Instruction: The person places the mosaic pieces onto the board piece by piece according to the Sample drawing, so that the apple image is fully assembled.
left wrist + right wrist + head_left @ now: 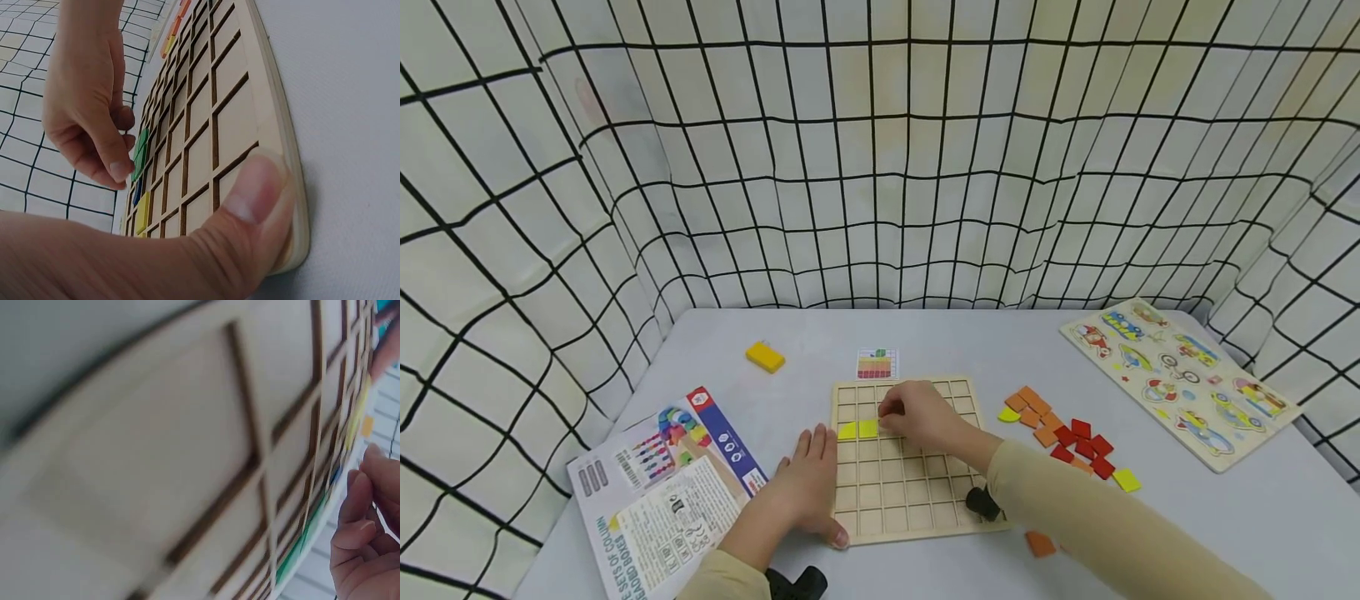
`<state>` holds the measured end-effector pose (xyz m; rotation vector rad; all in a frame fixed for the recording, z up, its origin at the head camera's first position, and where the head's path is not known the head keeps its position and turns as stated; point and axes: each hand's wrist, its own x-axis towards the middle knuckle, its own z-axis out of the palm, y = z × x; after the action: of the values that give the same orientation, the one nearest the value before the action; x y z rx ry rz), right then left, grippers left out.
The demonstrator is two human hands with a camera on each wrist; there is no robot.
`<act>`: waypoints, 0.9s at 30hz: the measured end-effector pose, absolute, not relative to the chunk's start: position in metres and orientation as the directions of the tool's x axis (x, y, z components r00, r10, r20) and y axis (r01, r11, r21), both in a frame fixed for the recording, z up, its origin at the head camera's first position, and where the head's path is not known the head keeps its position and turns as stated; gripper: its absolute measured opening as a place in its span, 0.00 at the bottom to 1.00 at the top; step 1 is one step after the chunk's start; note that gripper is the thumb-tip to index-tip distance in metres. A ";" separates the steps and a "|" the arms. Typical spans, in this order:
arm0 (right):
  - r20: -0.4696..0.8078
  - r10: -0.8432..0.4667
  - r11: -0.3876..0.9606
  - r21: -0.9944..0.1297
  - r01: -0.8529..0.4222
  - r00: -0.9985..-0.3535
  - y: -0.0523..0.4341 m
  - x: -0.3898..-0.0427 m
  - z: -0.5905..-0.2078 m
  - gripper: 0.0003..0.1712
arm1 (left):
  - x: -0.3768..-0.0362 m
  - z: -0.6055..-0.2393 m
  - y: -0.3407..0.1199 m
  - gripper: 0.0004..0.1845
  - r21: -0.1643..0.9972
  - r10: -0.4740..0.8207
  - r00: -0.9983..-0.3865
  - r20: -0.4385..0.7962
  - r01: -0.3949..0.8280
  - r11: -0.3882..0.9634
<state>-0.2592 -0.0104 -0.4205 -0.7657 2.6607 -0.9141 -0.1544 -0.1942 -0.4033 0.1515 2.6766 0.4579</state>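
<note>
A wooden grid board (910, 492) lies in the middle of the grey table. Two yellow tiles (857, 429) sit in cells of its third row at the left. My right hand (917, 414) hovers over the cells just right of them, fingers curled downward. In the left wrist view its thumb and forefinger (115, 165) pinch a green tile (140, 153) at the board; a blue tile and a yellow tile (142, 212) lie beside it. My left hand (808, 492) lies flat at the board's left edge, its thumb (250, 206) pressing the near corner.
Loose orange, red and yellow tiles (1060, 433) lie right of the board, with one orange tile (1040, 543) near the front. A pattern card (877, 364) and a yellow block (765, 357) lie behind. A vehicle puzzle (1180, 383) lies far right, a printed box (670, 483) left.
</note>
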 end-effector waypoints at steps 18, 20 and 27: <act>-0.116 -0.438 0.808 -0.485 -0.334 -0.891 0.132 -0.295 -0.420 0.08 | -0.155 -0.407 -0.196 0.73 0.322 0.165 -0.909 -0.383 0.036 0.946; -0.136 -0.452 0.818 -0.458 -0.349 -0.882 0.137 -0.295 -0.420 0.09 | -0.155 -0.407 -0.195 0.73 0.324 0.165 -0.908 -0.386 0.035 0.946; -0.153 -0.439 0.851 -0.388 -0.355 -0.885 0.139 -0.290 -0.419 0.07 | -0.156 -0.408 -0.194 0.73 0.334 0.168 -0.906 -0.388 0.032 0.942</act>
<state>-0.2904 0.1394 -0.4185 -0.6084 2.7910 -0.5183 -0.1558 -0.1938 -0.4076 0.1445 2.6767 0.4511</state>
